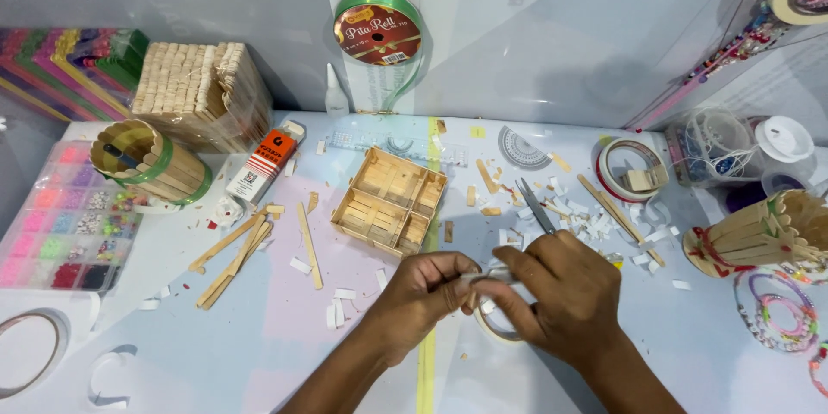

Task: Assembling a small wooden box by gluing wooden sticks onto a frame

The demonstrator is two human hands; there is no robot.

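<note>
both hands (500, 293) over pale littered table (216, 354) — perhaps pinching tape (493, 321).

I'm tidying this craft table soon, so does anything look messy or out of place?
Yes. Small white paper scraps lie scattered across the table, thickest beside the scissors. Loose wooden sticks lie strewn at odd angles left of the stick box.

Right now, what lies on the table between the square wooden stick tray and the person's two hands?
In the head view, only small white paper scraps lie between the square wooden stick tray and the left hand and right hand; otherwise that stretch is bare.
</note>
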